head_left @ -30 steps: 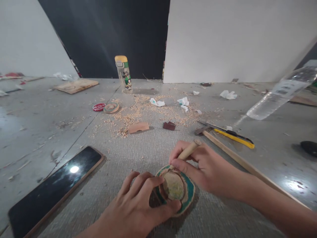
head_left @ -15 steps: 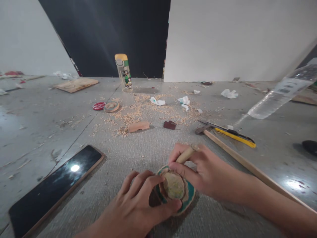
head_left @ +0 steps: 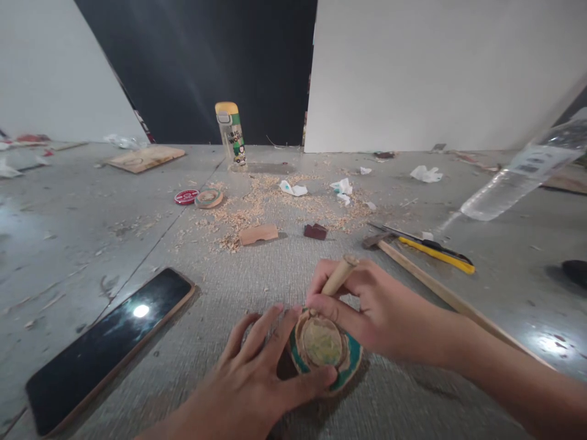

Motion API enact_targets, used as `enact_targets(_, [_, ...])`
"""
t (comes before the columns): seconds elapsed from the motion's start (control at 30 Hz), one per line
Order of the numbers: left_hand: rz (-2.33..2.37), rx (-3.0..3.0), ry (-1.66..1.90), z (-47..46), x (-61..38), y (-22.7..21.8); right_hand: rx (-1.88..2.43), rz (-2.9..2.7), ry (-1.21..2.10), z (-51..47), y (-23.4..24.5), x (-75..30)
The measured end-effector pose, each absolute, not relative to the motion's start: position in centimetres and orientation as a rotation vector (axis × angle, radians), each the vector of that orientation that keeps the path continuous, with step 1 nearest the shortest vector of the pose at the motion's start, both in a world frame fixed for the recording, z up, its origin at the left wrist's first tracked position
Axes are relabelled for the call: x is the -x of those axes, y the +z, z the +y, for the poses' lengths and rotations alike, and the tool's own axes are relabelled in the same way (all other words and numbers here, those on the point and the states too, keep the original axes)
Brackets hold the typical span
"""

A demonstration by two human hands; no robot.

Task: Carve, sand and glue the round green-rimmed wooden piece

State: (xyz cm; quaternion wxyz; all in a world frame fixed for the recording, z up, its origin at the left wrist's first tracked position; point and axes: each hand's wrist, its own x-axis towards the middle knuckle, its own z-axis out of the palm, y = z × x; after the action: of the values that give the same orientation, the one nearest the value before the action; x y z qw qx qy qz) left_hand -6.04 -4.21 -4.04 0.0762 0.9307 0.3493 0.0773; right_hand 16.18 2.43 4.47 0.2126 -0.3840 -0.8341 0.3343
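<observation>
A round wooden disc [head_left: 321, 342] with a teal painted ring and a carved groove lies on the grey surface in front of me. My left hand [head_left: 261, 360] grips it from the left, thumb at the near edge and index finger at the far-left edge. In my right hand [head_left: 362, 305] is a carving tool with a wooden handle [head_left: 338, 275]. The handle stands steeply over the disc's far rim, and its working tip is hidden behind my fingers.
Left lies a phone [head_left: 110, 348]; right, a hammer [head_left: 426, 278] and a yellow utility knife [head_left: 435, 253]. Beyond are wood blocks [head_left: 259, 234], shavings, paper scraps [head_left: 293, 188], another painted disc [head_left: 209, 198], a yellow-lidded bottle [head_left: 233, 137] and a clear plastic bottle [head_left: 513, 177].
The tool's handle has swung from a slanted to a more upright position. My right hand has shifted slightly left, and my left index finger has moved up along the disc's edge.
</observation>
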Motion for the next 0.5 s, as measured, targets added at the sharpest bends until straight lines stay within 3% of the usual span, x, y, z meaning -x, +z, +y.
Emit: enact_targets(0.5, [1.042,-2.805,0.266,-4.25,5.88,-4.03,0.952,-2.245,0.929,2.26,3.45,-16.22])
